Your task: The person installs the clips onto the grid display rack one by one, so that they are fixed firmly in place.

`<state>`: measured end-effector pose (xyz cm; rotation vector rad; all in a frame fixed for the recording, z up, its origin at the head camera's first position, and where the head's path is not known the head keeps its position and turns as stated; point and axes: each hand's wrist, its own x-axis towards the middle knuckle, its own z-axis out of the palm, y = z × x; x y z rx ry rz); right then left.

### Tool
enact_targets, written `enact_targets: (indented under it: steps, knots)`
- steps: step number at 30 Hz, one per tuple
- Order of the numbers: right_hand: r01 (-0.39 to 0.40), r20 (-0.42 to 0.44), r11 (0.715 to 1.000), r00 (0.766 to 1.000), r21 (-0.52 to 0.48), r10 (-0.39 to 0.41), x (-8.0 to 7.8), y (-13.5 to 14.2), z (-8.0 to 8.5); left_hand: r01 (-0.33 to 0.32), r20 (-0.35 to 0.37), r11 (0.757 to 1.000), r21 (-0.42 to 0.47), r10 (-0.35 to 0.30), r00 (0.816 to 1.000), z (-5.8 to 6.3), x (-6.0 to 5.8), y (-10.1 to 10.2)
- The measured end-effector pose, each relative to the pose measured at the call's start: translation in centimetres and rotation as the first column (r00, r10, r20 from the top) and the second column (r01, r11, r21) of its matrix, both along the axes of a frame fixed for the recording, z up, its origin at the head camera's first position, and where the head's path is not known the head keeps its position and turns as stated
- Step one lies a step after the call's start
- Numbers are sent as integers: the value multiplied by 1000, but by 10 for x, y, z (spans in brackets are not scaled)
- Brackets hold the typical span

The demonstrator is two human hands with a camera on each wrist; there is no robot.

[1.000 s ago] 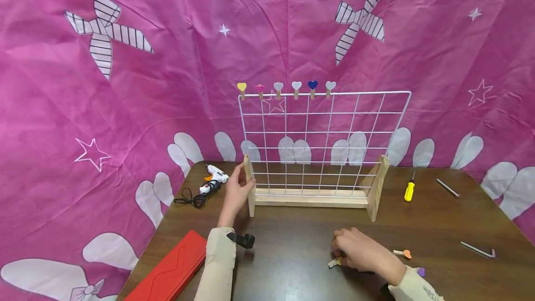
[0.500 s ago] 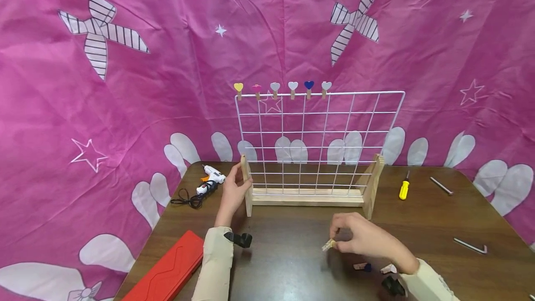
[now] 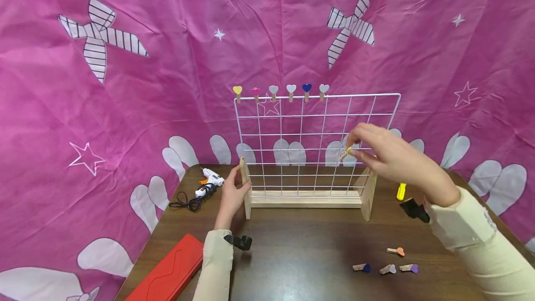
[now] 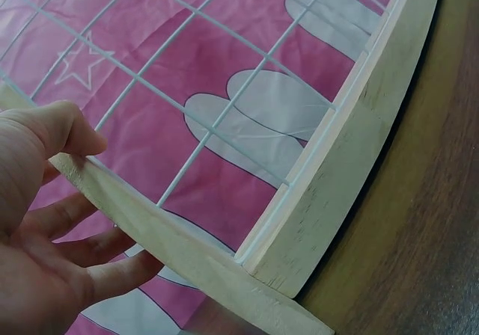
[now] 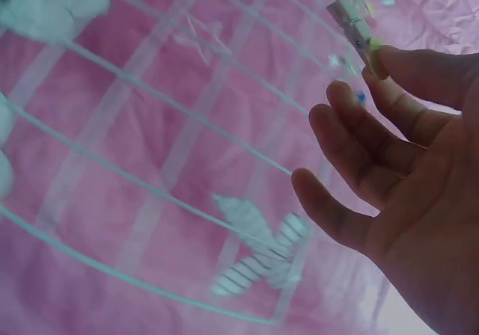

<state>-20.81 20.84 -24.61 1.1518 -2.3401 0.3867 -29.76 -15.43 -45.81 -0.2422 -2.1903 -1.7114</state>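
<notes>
My right hand [image 3: 388, 152] pinches a small wooden clothespin [image 5: 353, 27] with a yellow heart between thumb and forefinger; the other fingers are spread. In the head view it is raised in front of the right part of a white wire grid [image 3: 311, 134]. The grid stands upright in a pale wooden stand [image 3: 305, 202]. My left hand [image 3: 232, 196] grips the stand's left upright [image 4: 172, 241], thumb on the inner side and fingers on the outer. Several heart clothespins, among them a yellow one [image 3: 237, 90] and a dark blue one [image 3: 307, 88], are clipped along the grid's top wire, left of centre.
On the table at right lie clothespins with orange [image 3: 395, 251], dark blue [image 3: 361, 268], pale [image 3: 388, 269] and purple [image 3: 409, 268] hearts. A yellow-handled screwdriver [image 3: 401, 191] is partly hidden behind my right arm. At left are a glue gun [image 3: 212, 178] and a red box [image 3: 167, 271].
My right hand has picked the yellow-heart clothespin off the table and carried it up in front of the grid. The left hand keeps its grip on the upright.
</notes>
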Motion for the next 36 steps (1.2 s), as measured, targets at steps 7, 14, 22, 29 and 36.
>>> enact_targets:
  steps: [7, 14, 22, 29, 36]
  knots:
    - [58, -111, 991, 993, 123, -45, -18, -4, 58, 3, 21, 1000, 0, -3, 1000, -2, 2, -2]
    - [144, -136, 976, 983, 163, -122, -36, -5, 94, 35, 31, 999, -34, -34, 999, 22, 24, 3]
    - [219, -119, 951, 973, 218, -196, -54, -14, 113, 36, 22, 999, -27, -35, 999, 28, 29, 6]
    - [258, -76, 930, 966, 260, -247, -62, -20, 113, 39, 22, 999, -27, -38, 999, 13, 16, 4]
    - [283, 50, 924, 951, 256, -305, -63, -26, 113, -3, 15, 1000, -10, 4, 1000, -3, 1, -1]
